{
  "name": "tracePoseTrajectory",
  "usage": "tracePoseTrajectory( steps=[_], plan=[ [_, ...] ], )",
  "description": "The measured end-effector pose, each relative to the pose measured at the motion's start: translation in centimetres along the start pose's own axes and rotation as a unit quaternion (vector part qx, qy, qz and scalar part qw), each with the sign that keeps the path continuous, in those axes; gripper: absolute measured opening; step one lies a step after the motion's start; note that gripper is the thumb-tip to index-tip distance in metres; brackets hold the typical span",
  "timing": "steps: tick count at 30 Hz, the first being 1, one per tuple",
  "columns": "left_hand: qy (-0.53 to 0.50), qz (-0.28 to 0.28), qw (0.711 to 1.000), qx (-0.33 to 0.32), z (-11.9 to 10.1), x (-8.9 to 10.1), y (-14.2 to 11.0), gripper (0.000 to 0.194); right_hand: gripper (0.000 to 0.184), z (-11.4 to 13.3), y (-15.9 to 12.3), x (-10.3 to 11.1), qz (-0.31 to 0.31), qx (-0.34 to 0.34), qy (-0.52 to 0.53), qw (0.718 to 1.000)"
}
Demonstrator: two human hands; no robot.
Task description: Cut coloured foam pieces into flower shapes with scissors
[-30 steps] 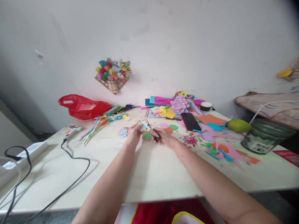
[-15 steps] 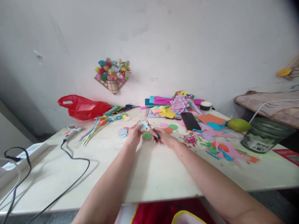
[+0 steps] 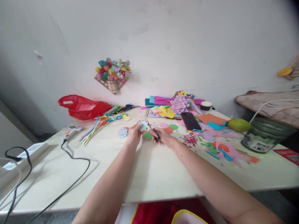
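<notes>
Between the fingers of my left hand point(image 3: 135, 132) is a light blue scalloped paper flower point(image 3: 142, 125) with an orange piece showing behind it. My right hand point(image 3: 163, 137) is closed around the dark handles of a pair of scissors point(image 3: 151, 128), whose blades point up and left beside the flower's right edge. A green disc point(image 3: 147, 135) lies on the table below the flower, between my hands. To the left of my left hand rests a lilac scalloped flower point(image 3: 122, 133). Pink, orange and green discs point(image 3: 173, 127) lie beyond my right hand.
Paper scraps point(image 3: 227, 151), a phone point(image 3: 191, 121) and a glass jar point(image 3: 266, 135) occupy the right side. On the left are a glue gun point(image 3: 73, 133) with a trailing cord, a power strip point(image 3: 29, 155), thin sticks point(image 3: 90, 133) and a red plastic bag point(image 3: 84, 107). Stacked coloured sheets point(image 3: 161, 100) lie against the wall.
</notes>
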State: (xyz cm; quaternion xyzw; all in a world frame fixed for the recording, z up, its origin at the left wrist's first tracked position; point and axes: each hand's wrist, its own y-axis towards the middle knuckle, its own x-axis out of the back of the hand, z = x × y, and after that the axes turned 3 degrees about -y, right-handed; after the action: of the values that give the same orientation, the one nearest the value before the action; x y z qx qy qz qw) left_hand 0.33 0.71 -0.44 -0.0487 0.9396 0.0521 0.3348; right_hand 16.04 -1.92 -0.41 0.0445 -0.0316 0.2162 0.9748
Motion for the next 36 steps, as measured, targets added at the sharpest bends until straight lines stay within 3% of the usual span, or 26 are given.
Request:
tracePoseTrajectory(
  steps=[36],
  plan=[
    [0.023,0.001,1.000,-0.017,0.16,0.47,0.26,0.022,0.034,-0.31,0.29,0.02,-0.002,0.012,-0.008,1.000]
  ],
)
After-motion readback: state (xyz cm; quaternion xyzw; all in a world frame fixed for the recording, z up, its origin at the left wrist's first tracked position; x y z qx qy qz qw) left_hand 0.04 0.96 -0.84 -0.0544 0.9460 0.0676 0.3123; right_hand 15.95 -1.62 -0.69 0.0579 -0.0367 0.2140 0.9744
